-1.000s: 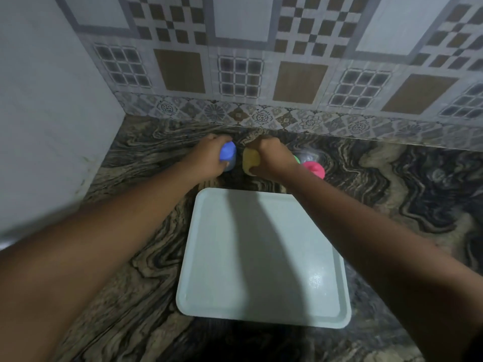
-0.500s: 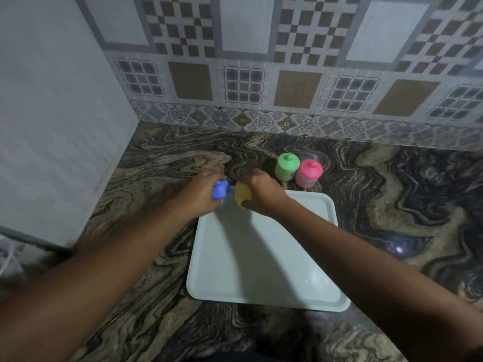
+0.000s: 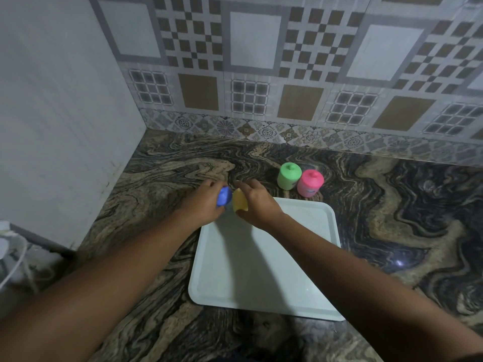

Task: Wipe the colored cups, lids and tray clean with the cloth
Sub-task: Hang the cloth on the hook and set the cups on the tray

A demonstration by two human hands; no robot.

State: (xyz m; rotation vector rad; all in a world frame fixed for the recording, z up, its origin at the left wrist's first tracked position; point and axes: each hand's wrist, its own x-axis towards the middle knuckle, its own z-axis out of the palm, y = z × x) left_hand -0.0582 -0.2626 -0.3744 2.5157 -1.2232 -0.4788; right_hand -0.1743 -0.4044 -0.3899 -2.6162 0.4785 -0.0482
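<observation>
- Since approx 1 s ago both hands are pulled back from the wall side: then they were at the back of the counter, beside the other cups; now they are at the far-left corner of the tray (image 3: pixel 264 259), each w/ its cup.
- Left hand (image 3: pixel 203 205) has its fingers closed around the blue cup (image 3: pixel 224 196); cup looks tilted, and it is just over the tray's corner edge.
- Right hand (image 3: pixel 257 205) grips the yellow cup (image 3: pixel 240 202), fingers wrapped over its top and side; it sits just beside the blue one, almost touching.
- Green cup (image 3: pixel 288 176) and pink cup (image 3: pixel 310 183), both w/ lids on, stand upright on the marble counter (image 3: pixel 170 178) just behind the tray's far edge, touching each other or nearly so.
- Tray itself is bare and pale, w/ a shiny spot near the front right.
- No cloth in view; I cannot tell where it is.
- Meaning for the task, in my judgement: the person is bringing 2 cups toward the tray, prob. to set them down there. The wiping seems not started yet, or is between steps; lids of the green and pink cups are not yet removed.
- Risk: the two held cups are close together, they can knock each other when put down.
</observation>
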